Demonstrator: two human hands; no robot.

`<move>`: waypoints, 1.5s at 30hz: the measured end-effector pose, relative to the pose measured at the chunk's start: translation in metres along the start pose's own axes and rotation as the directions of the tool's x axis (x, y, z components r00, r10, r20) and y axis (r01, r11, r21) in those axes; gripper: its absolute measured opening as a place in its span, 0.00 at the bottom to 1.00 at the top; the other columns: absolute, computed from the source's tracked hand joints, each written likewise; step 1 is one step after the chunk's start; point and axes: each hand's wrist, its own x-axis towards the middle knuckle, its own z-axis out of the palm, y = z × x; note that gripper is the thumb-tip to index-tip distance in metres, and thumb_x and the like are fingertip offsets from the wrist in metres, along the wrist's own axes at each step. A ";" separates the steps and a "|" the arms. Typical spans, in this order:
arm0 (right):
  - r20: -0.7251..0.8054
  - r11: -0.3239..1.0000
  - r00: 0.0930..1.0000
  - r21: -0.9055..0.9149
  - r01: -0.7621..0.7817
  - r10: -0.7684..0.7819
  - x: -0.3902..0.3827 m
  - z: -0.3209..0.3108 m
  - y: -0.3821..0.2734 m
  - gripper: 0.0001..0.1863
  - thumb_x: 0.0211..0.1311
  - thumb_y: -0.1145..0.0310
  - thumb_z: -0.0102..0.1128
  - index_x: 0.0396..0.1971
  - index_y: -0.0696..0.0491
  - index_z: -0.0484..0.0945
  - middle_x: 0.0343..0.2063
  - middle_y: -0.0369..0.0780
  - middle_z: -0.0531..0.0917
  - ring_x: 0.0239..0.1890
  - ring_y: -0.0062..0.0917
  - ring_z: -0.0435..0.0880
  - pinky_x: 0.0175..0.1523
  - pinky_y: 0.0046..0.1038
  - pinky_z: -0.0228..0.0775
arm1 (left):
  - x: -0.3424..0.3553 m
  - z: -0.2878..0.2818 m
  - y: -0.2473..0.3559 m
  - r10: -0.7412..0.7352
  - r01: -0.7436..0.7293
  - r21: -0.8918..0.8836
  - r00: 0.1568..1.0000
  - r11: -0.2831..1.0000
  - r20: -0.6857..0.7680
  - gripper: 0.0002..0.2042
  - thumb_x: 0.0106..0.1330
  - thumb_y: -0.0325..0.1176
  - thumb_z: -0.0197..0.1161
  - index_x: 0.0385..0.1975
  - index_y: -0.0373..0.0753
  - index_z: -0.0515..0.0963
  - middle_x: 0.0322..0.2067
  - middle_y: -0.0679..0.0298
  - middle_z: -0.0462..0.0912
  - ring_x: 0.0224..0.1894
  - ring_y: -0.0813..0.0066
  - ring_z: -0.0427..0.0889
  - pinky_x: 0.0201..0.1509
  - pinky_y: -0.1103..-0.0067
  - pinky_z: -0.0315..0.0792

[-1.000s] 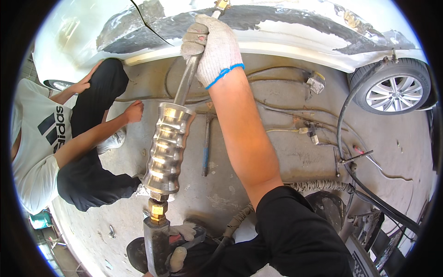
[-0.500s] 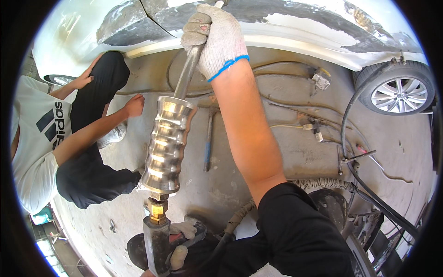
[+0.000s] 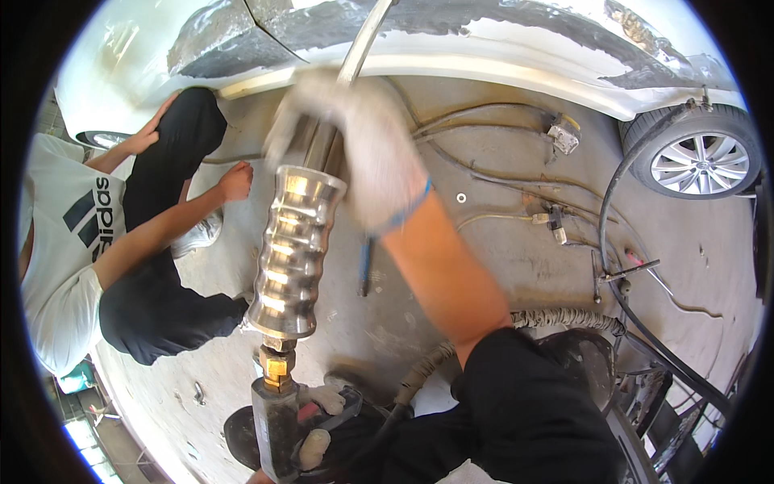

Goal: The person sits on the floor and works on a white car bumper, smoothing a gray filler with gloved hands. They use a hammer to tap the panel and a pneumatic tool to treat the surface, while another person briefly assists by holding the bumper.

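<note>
A slide-hammer dent puller slants up through the middle. Its ribbed shiny metal weight (image 3: 292, 254) sits low on the steel rod (image 3: 367, 39), just above a brass-coloured fitting (image 3: 277, 369) and the dark grip (image 3: 270, 423). My left hand (image 3: 324, 400), in a pale glove, is closed around that grip at the bottom; part of it is hidden. Motion blurs my right hand (image 3: 371, 137), gloved with a blue cuff edge. It arches over the rod just above the weight, fingers and thumb apart. The rod's far tip runs out of view toward the white car body (image 3: 516, 40).
A person in a white shirt (image 3: 68, 266) squats at the left, one hand (image 3: 235, 181) near the rod. Cables (image 3: 500, 173) cross the floor to a car wheel (image 3: 701, 165). A blue-handled tool (image 3: 364, 270) lies behind the weight. A wrapped hose (image 3: 564, 321) runs beside my right arm.
My right hand has come down the rod from near its far end to just above the weight, loosening its closed grip. The weight and my left hand stay nearly in place.
</note>
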 end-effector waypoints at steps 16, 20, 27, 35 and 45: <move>-0.014 0.943 0.994 0.319 -0.099 0.109 -0.035 0.020 0.020 0.15 0.68 0.57 0.56 0.33 0.55 0.77 0.23 0.42 0.82 0.25 0.30 0.84 0.34 0.33 0.81 | 0.000 0.005 0.002 0.019 -0.019 0.028 1.000 0.999 -0.020 0.21 0.57 0.37 0.70 0.47 0.33 0.76 0.37 0.58 0.82 0.37 0.64 0.82 0.43 0.70 0.76; -0.098 0.966 0.994 0.248 0.079 -0.056 0.018 -0.016 -0.007 0.14 0.70 0.57 0.57 0.37 0.54 0.73 0.26 0.39 0.81 0.28 0.30 0.83 0.36 0.36 0.80 | 0.003 0.006 0.003 0.017 -0.015 0.038 0.999 0.999 -0.030 0.21 0.57 0.37 0.70 0.47 0.33 0.76 0.37 0.58 0.82 0.37 0.63 0.82 0.43 0.70 0.76; 0.159 0.791 0.981 0.611 -0.013 -0.107 0.146 -0.034 -0.043 0.13 0.74 0.59 0.49 0.28 0.49 0.68 0.19 0.32 0.71 0.19 0.19 0.70 0.26 0.25 0.67 | 0.000 0.010 0.008 0.055 -0.051 0.070 0.996 0.996 -0.064 0.21 0.57 0.37 0.70 0.47 0.33 0.75 0.37 0.58 0.82 0.37 0.63 0.82 0.42 0.69 0.76; 0.548 0.597 0.744 0.761 -0.254 -0.382 0.149 -0.053 -0.043 0.13 0.73 0.57 0.52 0.31 0.50 0.69 0.23 0.32 0.71 0.21 0.17 0.69 0.26 0.22 0.66 | 0.003 0.019 0.002 0.108 -0.061 0.292 0.983 0.955 -0.149 0.22 0.57 0.37 0.70 0.47 0.33 0.75 0.36 0.58 0.82 0.36 0.62 0.82 0.42 0.69 0.76; -0.348 0.905 0.920 0.425 -0.019 0.183 0.034 -0.208 -0.014 0.17 0.75 0.59 0.49 0.24 0.47 0.64 0.13 0.27 0.60 0.12 0.14 0.60 0.14 0.17 0.54 | 0.015 -0.006 -0.025 0.220 -0.343 0.446 0.927 0.827 0.305 0.27 0.56 0.50 0.74 0.47 0.36 0.77 0.34 0.55 0.82 0.37 0.52 0.83 0.39 0.66 0.76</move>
